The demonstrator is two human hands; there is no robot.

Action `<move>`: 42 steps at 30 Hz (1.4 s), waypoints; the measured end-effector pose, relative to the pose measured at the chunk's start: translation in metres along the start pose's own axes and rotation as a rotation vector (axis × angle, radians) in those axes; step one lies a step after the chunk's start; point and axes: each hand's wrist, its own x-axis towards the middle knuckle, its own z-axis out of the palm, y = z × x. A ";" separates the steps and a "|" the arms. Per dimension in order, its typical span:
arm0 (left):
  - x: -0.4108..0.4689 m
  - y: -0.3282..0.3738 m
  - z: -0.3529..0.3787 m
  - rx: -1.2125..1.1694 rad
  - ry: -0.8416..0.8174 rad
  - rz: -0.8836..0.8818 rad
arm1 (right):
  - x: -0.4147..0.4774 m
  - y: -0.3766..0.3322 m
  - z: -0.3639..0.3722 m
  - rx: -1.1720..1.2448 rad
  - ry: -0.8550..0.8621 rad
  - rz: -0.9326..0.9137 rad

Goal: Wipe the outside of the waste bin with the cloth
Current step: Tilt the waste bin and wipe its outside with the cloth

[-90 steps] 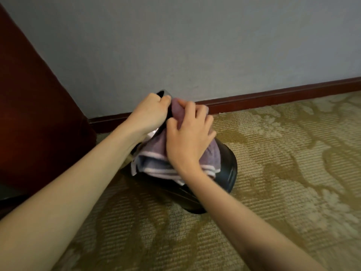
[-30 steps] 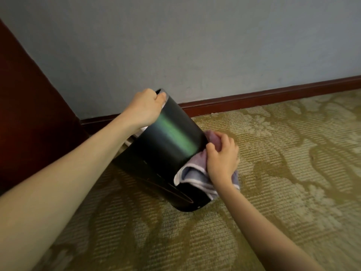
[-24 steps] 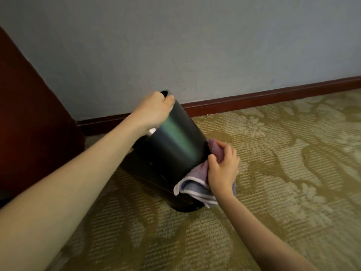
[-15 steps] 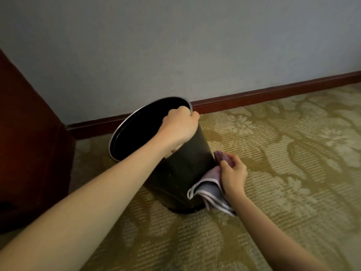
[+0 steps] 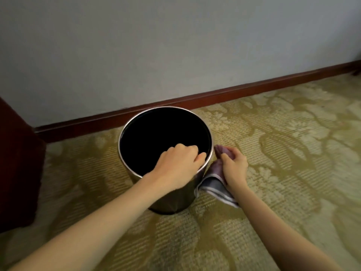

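A round black waste bin (image 5: 173, 200) with a silver rim stands upright on the carpet, its dark inside facing me. My left hand (image 5: 178, 165) grips the near right part of the rim, fingers curled over it. My right hand (image 5: 233, 167) holds a purple cloth (image 5: 214, 182) with white edge stripes against the bin's right outer wall. The cloth hangs down below the hand to the carpet. The bin's far side is hidden.
A green-and-gold patterned carpet (image 5: 283, 153) covers the floor. A grey wall with a dark red skirting board (image 5: 244, 90) runs just behind the bin. A dark red piece of wooden furniture (image 5: 17, 169) stands at the left edge.
The bin was tilted on its side with its wall facing me; it now stands upright. My right hand with the cloth slid from the bin's top wall down to its right side.
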 end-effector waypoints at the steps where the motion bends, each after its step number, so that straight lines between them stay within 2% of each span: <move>1: -0.006 -0.005 -0.006 -0.012 -0.007 0.044 | 0.001 0.001 0.000 0.012 0.001 0.017; 4: -0.030 -0.023 -0.027 0.079 -0.040 0.241 | 0.000 0.003 0.004 0.055 0.004 0.039; 8: -0.050 -0.059 -0.046 0.295 0.000 0.522 | -0.001 0.004 0.008 0.060 0.021 0.045; 10: -0.055 -0.074 -0.046 0.369 0.001 0.573 | -0.002 0.006 0.008 0.063 0.027 0.058; 15: -0.053 -0.080 -0.037 0.340 0.091 0.577 | -0.004 0.008 0.009 0.104 0.038 0.102; 19: -0.052 -0.077 -0.040 0.295 0.085 0.498 | -0.003 0.008 0.008 0.151 0.035 0.150; 23: -0.043 -0.073 -0.052 0.124 0.119 0.251 | -0.003 0.003 0.013 0.209 0.009 0.183; 26: -0.034 -0.078 -0.069 0.087 0.180 0.099 | -0.004 -0.007 0.022 0.227 -0.005 0.166; 31: -0.027 -0.094 -0.094 0.022 0.268 -0.064 | -0.006 -0.032 0.042 0.270 -0.064 0.087; 36: -0.026 -0.110 -0.115 -0.050 0.331 -0.207 | -0.016 -0.060 0.065 0.415 -0.178 0.022; 42: -0.020 -0.137 -0.123 -0.085 0.324 -0.454 | -0.041 -0.080 0.090 0.305 -0.262 -0.087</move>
